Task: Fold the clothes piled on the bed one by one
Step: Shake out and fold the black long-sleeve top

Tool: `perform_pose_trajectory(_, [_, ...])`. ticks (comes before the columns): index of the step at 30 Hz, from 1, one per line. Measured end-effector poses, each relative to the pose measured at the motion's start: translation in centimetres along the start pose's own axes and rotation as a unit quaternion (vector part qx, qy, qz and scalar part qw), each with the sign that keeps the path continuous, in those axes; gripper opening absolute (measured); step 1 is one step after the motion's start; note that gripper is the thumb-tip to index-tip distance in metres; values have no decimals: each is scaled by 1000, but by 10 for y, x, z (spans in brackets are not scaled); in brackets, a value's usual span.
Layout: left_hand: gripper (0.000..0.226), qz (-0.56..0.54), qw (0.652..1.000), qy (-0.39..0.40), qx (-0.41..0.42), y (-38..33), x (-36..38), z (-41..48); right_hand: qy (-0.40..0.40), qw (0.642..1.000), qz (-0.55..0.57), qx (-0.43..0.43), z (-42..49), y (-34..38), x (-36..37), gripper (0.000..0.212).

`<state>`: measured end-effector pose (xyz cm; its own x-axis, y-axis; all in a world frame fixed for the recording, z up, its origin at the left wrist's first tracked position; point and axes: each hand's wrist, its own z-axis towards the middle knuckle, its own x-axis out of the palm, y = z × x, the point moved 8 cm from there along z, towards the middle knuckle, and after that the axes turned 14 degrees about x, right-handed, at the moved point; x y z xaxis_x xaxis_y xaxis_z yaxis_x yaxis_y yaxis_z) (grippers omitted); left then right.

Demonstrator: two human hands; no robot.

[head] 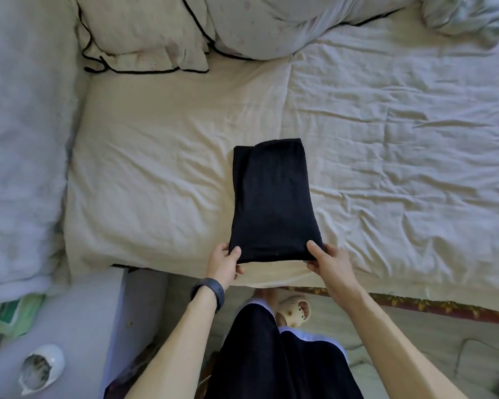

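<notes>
A folded black garment (271,203) lies as a long, narrow rectangle on the cream sheet of the bed (156,174), near its front edge, running away from the person. The left hand (223,263) pinches the near left corner, thumb on top and fingers (238,269) curled under the cloth. The right hand (329,262) grips the near right corner the same way, clamped on the fabric. The near edge is raised slightly off the sheet. A dark watch (211,292) sits on the left wrist. Two pillows (144,33) lie at the far side. On the floor is a slipper (294,311). A white bowl (41,368) and a green pack (12,315) rest on a grey surface at lower left.
</notes>
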<state>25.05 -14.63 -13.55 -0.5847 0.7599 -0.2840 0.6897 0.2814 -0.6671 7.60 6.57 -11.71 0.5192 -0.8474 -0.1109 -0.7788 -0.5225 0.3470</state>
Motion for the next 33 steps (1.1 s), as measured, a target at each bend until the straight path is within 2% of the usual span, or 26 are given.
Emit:
perform_pose_trajectory(3, [21, -10, 1000, 0, -28, 29, 5, -35, -60, 998, -15, 24, -15, -45, -14, 23])
perform_pose_trajectory(6, [24, 10, 999, 10, -36, 51, 8, -61, -101, 991, -81, 35, -24, -83, -22, 30])
perform_pose_trajectory(9, [31, 60, 996, 28, -52, 72, 11, -81, -97, 989, -105, 45, -29, -109, -25, 36])
perform_pose_trajectory(11, [34, 57, 997, 17, -51, 77, 10, -91, -82, 990, -105, 36, -34, -117, -24, 37])
perform_pose_trajectory(13, [37, 37, 999, -1, -17, 70, 7, -96, -78, 991, -113, 3, -41, -113, -24, 32])
perform_pose_trajectory(18, [22, -16, 995, 16, 101, 12, -5, -89, -19, 996, -63, -68, -66, -68, -26, 21])
perform_pose_trajectory(20, [14, -45, 990, 62, 116, -14, -7, -78, 50, 995, -45, -76, -70, -42, -24, 30])
perform_pose_trajectory(22, [21, -64, 982, 126, 129, -40, -4, -62, 79, 986, -99, -112, -66, -10, -23, 41])
perform_pose_trajectory(24, [17, 9, 978, 140, 151, -58, -6, -37, 35, 967, -189, -166, -53, 25, -23, 30])
perform_pose_trajectory(26, [7, 159, 965, 84, 192, -78, -14, -4, -49, 948, -244, -198, -31, 57, -24, 12])
perform_pose_trajectory(27, [11, 202, 956, 47, 208, -88, -17, 13, -73, 942, -258, -202, -19, 68, -21, 14])
perform_pose_trajectory(29, [16, 192, 956, 15, 223, -102, -10, 44, -77, 952, -234, -182, 9, 84, -10, 28])
perform_pose_trajectory(31, [21, 136, 970, 6, 201, -104, 6, 74, -78, 966, -189, -156, 36, 94, 3, 32])
perform_pose_trajectory(33, [28, 121, 978, -32, 169, -99, 14, 98, -124, 964, -185, -147, 57, 105, 12, 33])
